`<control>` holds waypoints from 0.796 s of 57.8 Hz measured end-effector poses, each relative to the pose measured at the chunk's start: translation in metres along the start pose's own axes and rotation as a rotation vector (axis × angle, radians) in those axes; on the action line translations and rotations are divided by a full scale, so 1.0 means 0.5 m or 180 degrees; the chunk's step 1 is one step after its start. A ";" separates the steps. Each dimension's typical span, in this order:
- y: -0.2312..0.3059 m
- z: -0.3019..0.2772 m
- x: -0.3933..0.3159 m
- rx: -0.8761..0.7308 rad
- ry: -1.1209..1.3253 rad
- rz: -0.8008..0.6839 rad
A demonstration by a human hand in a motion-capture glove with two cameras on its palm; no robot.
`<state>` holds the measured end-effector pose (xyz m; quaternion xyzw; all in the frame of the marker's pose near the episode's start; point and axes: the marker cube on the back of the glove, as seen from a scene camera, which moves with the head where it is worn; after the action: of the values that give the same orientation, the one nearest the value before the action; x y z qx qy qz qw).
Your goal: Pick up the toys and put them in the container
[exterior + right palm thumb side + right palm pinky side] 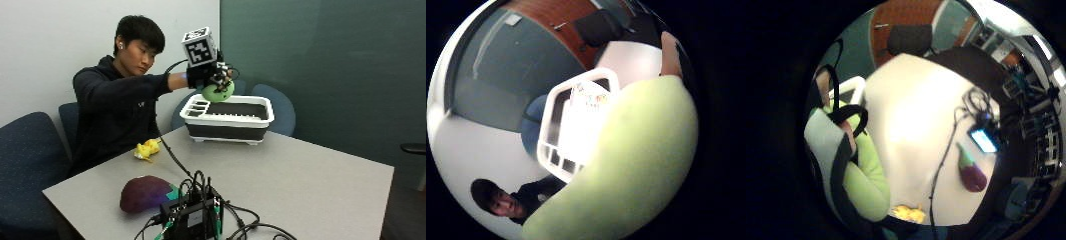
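Observation:
In the outside view my gloved right hand (208, 75) grips a light green round toy (217, 92) in the air, above the near-left end of the white and black container (229, 118). The green toy (636, 170) fills much of the thumb side palm view, with the white container (576, 125) beside it. On the table lie a yellow toy (148, 149) near the person and a purple eggplant toy (145, 193) closer to the camera. The little finger side view shows the green toy (868, 175) against my palm, the eggplant toy (971, 170) and the yellow toy (908, 213) on the table.
A black device with a tangle of cables (196, 210) sits at the front edge of the grey table (299, 170). Blue chairs (26, 150) stand around the table. The person's bare hand does not show.

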<state>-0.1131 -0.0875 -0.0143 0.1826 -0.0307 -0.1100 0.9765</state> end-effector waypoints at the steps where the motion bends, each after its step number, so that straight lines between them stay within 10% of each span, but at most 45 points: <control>1: -0.014 -0.007 -0.007 0.0002 -0.0039 -0.0022; 27: -0.107 0.229 -0.377 -0.1371 -0.0263 -0.0367; 46: -0.022 -0.051 0.029 -0.0638 -0.0848 0.0769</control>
<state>-0.0985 -0.0920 -0.0419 0.0633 -0.1702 -0.0178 0.9832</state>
